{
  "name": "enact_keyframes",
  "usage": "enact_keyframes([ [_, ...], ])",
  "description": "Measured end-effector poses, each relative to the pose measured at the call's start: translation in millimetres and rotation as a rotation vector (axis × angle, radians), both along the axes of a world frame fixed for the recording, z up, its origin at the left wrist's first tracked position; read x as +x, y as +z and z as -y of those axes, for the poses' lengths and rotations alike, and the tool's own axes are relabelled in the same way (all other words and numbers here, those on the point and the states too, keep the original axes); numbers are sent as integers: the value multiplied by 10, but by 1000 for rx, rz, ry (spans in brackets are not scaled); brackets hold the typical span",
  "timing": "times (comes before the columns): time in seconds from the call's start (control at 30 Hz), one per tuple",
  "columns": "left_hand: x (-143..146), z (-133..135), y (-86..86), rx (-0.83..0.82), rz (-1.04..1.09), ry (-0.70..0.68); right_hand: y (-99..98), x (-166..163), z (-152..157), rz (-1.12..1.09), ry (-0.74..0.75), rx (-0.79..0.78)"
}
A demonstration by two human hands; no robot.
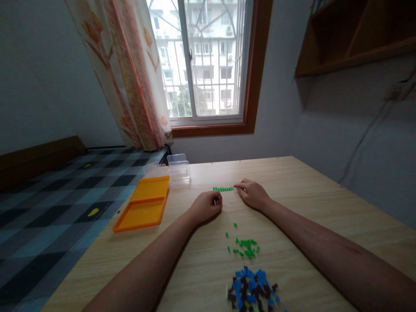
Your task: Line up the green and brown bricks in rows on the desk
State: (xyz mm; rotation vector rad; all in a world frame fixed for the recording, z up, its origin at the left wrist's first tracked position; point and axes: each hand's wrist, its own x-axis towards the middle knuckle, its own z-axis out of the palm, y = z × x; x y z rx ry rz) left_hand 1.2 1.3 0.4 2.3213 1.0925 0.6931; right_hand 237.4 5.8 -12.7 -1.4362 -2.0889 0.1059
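Note:
A short row of small green pieces (223, 189) lies on the wooden table (302, 190) between my two hands. My left hand (206, 206) rests just below the row's left end, its fingers curled into a loose fist; what they hold, if anything, is hidden. My right hand (252, 193) sits at the row's right end, fingertips pinched together and touching the last green piece. Nearer to me lies a loose scatter of green pieces (246, 247), and below it a heap of blue and dark pieces (251, 289).
An open orange case (144, 203) lies at the table's left edge, with clear plastic boxes (178, 169) behind it. A bed with a checked cover (58, 195) runs along the left. A window and curtain stand beyond the table's far edge; a shelf hangs upper right.

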Motion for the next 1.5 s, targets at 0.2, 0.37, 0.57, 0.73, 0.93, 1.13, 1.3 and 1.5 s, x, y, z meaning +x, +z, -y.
enact_keyframes([
  [0.2, 0, 4, 20, -12, 8, -13, 36, 72, 38, -263, 305, -139],
  [0.37, -1, 21, 45, -29, 3, -5, 91, 81, 119, -346, 477, -614],
  [0.57, -16, 35, 51, -23, 12, -5, 199, -14, 211, -240, 561, -715],
  [0.73, -23, 48, 65, -29, 3, -4, 142, -59, 220, -392, 546, -684],
  [0.93, -40, 72, 77, -44, 32, 11, 44, -66, 222, -733, 418, -733],
  [1.13, -56, 77, 80, -36, 18, 24, 68, -71, 229, -826, 415, -741],
  [1.3, -64, 65, 57, -33, 7, 19, 67, -63, 221, -824, 411, -759],
  [1.5, -72, 74, 57, -41, 5, 17, 93, -62, 239, -780, 392, -768],
])
